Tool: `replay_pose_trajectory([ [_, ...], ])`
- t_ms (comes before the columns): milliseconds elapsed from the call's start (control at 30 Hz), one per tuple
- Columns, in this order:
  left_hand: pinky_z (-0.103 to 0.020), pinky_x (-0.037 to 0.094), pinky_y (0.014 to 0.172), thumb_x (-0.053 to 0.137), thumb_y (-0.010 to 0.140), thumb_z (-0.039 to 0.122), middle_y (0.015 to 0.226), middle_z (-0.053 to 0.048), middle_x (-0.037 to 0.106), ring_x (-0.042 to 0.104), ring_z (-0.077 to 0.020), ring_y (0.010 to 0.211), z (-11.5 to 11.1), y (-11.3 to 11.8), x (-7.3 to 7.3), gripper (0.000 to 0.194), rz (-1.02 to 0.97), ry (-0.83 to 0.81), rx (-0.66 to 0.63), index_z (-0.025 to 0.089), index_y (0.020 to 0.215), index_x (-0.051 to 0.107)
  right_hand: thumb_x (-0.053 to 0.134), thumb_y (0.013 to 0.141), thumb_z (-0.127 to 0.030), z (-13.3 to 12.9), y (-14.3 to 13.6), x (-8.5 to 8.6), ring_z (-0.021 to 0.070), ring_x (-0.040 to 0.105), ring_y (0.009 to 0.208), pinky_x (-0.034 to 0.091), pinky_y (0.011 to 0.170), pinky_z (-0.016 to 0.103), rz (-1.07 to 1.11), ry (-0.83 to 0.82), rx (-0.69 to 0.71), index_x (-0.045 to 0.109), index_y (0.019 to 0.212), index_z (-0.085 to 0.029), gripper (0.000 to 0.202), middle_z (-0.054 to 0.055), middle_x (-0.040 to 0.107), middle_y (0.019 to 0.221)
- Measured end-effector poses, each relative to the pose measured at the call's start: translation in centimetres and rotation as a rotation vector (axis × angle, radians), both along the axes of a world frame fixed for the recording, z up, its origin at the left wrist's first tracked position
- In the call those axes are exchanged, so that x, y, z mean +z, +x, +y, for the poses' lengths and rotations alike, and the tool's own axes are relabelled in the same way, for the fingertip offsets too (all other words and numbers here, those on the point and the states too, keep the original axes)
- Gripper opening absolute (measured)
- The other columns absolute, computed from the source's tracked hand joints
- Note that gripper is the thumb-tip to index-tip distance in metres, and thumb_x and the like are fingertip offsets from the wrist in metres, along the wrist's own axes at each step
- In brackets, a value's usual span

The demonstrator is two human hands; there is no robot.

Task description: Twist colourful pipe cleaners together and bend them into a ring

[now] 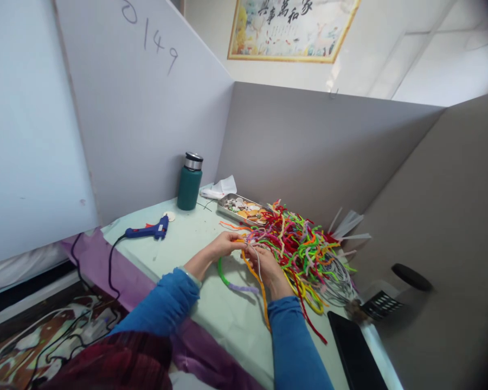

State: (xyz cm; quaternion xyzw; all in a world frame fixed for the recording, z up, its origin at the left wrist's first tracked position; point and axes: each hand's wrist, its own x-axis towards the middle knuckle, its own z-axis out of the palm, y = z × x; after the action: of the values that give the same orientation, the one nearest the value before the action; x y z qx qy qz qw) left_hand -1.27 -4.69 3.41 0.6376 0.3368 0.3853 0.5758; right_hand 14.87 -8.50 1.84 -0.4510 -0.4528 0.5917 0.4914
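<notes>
My left hand and my right hand meet above the table, their fingertips almost touching. The left fingers pinch the upper end of an orange strand, which hangs down past my right wrist. A thin pale strand runs from between the hands over the right one, whose fingers are closed on it. Below the left hand a green and lavender strand curves over the tabletop; its upper end is hidden. Beside my right hand lies a large heap of colourful fuzzy strands.
A blue glue gun with a black cord lies at the left, near a green bottle. A metal tray of small pieces stands behind the hands. A black flat object lies at the right edge. Grey partitions enclose the table.
</notes>
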Motion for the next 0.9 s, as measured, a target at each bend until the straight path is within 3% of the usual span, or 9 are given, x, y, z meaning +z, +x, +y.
replay_pose_trajectory([
  [167,-0.021,0.016,0.041,0.07,0.062,0.043,0.053,0.005,0.051,0.026,-0.0019,0.04,0.3,0.0,-0.2,0.04,-0.008,0.067,0.038,0.009,0.082,0.065,0.073,0.065,-0.043,-0.3,0.3,0.0,0.0043,0.042,0.04,0.024,0.036,0.017,0.035,0.009,0.143,0.066,0.086,-0.015,0.036,0.004,0.066,0.068],
  [400,-0.019,0.019,0.038,0.071,0.06,0.046,0.058,0.005,0.053,0.031,-0.002,0.039,0.5,0.2,-0.4,0.044,-0.056,0.076,0.081,0.013,0.086,0.059,0.077,0.059,-0.04,-0.6,0.1,0.1,0.004,0.036,0.038,0.021,0.037,0.017,-0.082,0.044,0.148,0.066,0.072,-0.013,0.032,-0.002,0.057,0.053],
  [633,-0.017,0.013,0.033,0.063,0.071,0.048,0.058,0.006,0.047,0.023,0.0002,0.035,-0.1,-0.3,0.3,0.037,-0.193,-0.064,-0.171,0.015,0.076,0.05,0.075,0.059,-0.04,-0.5,0.1,0.2,0.0067,0.04,0.042,0.021,0.038,0.019,-0.111,0.13,0.035,0.065,0.07,-0.015,0.03,0.0,0.061,0.056],
  [733,-0.017,0.011,0.032,0.064,0.072,0.044,0.056,0.005,0.046,0.021,0.0003,0.034,-0.1,-0.6,0.4,0.034,-0.224,-0.12,-0.264,0.014,0.075,0.05,0.073,0.06,-0.041,-0.6,0.1,0.4,0.0046,0.032,0.037,0.019,0.037,0.019,-0.153,0.141,-0.002,0.065,0.07,-0.015,0.029,-0.001,0.06,0.054],
  [900,-0.018,0.008,0.032,0.068,0.071,0.041,0.064,0.002,0.053,0.021,0.0016,0.035,-0.2,-1.0,0.4,0.035,-0.2,-0.221,-0.393,0.011,0.082,0.055,0.073,0.059,-0.043,-0.4,-0.1,0.5,0.0062,0.036,0.038,0.025,0.038,0.021,-0.143,0.253,-0.19,0.066,0.07,-0.015,0.031,-0.001,0.059,0.054],
])
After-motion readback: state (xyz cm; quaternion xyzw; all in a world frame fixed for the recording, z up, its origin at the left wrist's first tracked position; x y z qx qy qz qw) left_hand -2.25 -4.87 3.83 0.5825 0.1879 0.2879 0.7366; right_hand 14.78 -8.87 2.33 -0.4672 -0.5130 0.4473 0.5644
